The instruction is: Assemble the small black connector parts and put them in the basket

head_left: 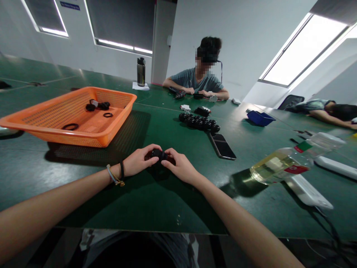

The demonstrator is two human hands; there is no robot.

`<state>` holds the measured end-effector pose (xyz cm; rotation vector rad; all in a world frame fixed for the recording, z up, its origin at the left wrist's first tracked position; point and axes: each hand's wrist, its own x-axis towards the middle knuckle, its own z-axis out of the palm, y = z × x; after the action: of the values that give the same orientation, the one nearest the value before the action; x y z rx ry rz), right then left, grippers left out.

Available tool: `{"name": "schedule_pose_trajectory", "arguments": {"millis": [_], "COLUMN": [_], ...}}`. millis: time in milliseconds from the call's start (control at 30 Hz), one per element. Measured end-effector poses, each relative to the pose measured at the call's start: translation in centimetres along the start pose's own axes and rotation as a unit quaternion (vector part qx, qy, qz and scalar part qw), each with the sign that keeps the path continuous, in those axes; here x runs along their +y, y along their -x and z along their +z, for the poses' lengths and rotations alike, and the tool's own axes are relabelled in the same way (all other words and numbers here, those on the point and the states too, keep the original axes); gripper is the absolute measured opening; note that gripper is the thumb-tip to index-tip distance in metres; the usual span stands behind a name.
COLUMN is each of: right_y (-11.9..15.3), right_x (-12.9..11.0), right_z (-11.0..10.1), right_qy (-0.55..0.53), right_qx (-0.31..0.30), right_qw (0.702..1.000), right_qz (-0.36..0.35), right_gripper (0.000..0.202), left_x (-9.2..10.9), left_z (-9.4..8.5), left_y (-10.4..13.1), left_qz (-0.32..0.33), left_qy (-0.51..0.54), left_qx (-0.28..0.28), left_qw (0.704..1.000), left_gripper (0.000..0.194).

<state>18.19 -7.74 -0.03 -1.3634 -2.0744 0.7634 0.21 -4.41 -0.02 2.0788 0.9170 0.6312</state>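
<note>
Between my two hands, just above the green table, is a small black round part [157,153], partly covered by my fingers. My left hand [141,159] grips it from the left with thumb and fingers. From the other side my right hand [178,163] pinches its right end, where a dark ring-like edge shows. The exact kind of part is too small to make out. Beyond my hands, a cluster of several similar shiny black round parts [198,122] lies on the table.
An orange basket [119,128] with black rings and dark parts stands left. Right are a phone [223,146], a bottle of yellowish liquid [279,165], a white power strip [309,191] and a blue tray [260,118]. Opposite sits a person [195,80]; a dark bottle [141,72] stands behind.
</note>
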Motion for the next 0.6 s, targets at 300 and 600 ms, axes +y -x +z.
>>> {"name": "schedule_pose_trajectory", "arguments": {"millis": [300,600], "right_y": [-0.03,-0.1], "right_x": [-0.11,-0.03], "right_z": [-0.01,0.0], "right_qy": [0.005,0.009], "right_qx": [-0.002,0.002], "right_qw": [1.0,1.0], "right_qz": [-0.001,0.002], "right_gripper": [0.019,0.016], "left_x": [-0.03,-0.05], "left_z": [-0.05,0.05], "left_y": [-0.11,-0.06], "left_qz": [0.001,0.01], "left_qy": [-0.005,-0.01], "left_qx": [-0.002,0.004], "left_qw": [1.0,1.0], "left_gripper": [0.032,0.033]}}
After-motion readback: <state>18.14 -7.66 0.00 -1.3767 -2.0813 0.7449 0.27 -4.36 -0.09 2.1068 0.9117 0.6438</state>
